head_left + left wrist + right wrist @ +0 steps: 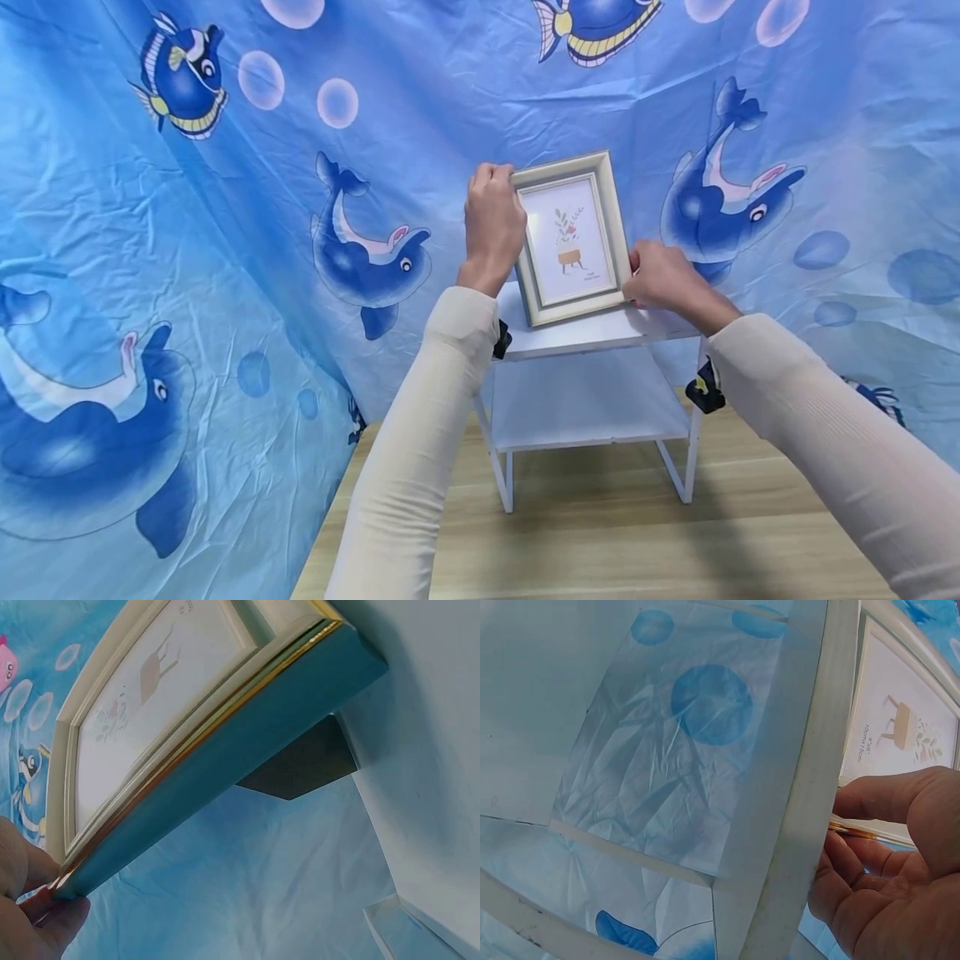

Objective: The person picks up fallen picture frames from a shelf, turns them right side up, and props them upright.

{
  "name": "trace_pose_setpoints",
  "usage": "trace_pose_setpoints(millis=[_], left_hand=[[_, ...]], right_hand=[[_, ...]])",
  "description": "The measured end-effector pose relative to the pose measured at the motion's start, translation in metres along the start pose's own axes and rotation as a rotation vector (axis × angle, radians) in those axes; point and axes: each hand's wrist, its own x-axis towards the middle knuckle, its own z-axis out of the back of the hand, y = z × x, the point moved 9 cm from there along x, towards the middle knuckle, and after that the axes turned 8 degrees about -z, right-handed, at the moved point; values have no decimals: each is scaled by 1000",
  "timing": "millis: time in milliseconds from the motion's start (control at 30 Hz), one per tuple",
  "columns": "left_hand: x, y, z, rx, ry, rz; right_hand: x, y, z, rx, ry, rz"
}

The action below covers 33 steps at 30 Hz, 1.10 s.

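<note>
A cream picture frame with a plant picture inside leans tilted over the white table top. Its bottom edge is at the table surface. My left hand grips the frame's upper left corner, thumb in front and fingers behind, as the left wrist view shows. At the lower right side my right hand pinches the frame's edge between thumb and fingers. A dark stand leg juts from behind the frame in the left wrist view.
The small white table has a lower shelf and thin metal legs. It stands on a wood-look floor. A blue curtain printed with dolphins, fish and bubbles hangs close behind and to the left.
</note>
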Motion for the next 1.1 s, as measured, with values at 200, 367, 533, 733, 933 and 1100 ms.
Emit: trace_pose_setpoints(millis=[200,367,533,733,933,1100], left_hand=[[1,2,-1,14,12,4],[1,2,-2,18,21,4],[2,3,-3,13,27,11],[1,6,-4,12,13,12],[-1,8,-6,-8,13,8],[-1,9,-4,-2,5,-5]], right_hand=[[-2,2,1,-10,-16,18],[-2,2,2,-2,-26,31],[0,1,-1,13,-15,29],[-1,2,-3,14,-21,42],[-3,1,-6,9,-11,22],[-4,2,-6,13,7,10]])
